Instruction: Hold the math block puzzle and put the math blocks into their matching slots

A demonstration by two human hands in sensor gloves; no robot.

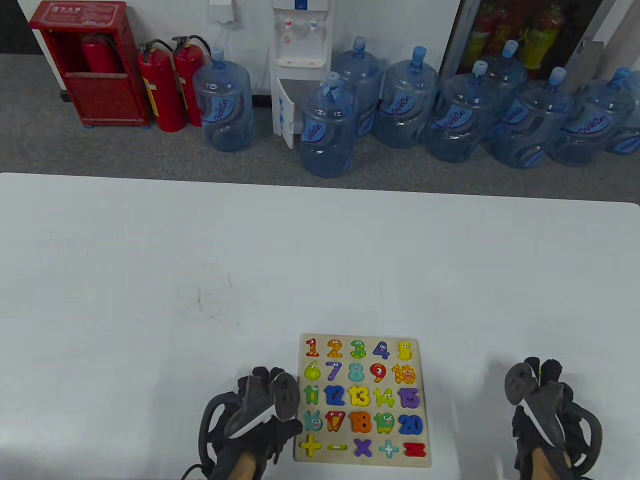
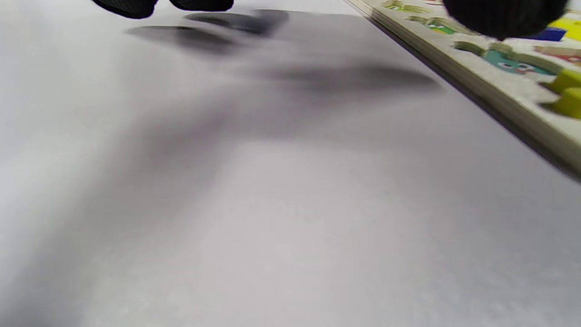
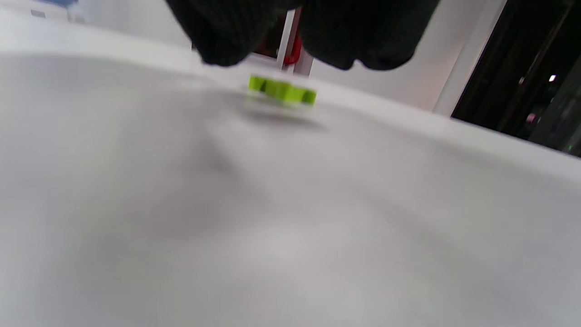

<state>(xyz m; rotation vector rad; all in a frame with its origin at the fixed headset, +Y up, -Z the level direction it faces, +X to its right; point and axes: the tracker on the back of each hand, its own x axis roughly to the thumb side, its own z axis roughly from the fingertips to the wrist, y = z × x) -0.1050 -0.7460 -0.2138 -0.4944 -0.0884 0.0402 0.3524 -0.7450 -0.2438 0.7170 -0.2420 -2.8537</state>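
The wooden math block puzzle (image 1: 423, 430) lies flat near the table's front edge, its slots filled with coloured numbers and sign blocks. My left hand (image 1: 260, 415) is at the board's left edge, near the bottom rows. In the left wrist view a gloved fingertip (image 2: 504, 18) hangs over the board's edge (image 2: 499, 86); it holds nothing. My right hand (image 1: 542, 405) is above the table, well to the right of the board and apart from it. In the right wrist view a lime-green block (image 3: 282, 91) lies on the table just beyond my fingertips (image 3: 227, 41), untouched. The table view does not show this block.
The white table (image 1: 200, 260) stretches far beyond and to both sides of the board. Behind its far edge, off the table, stand water bottles (image 1: 327, 130), a dispenser and red fire extinguishers (image 1: 162, 90).
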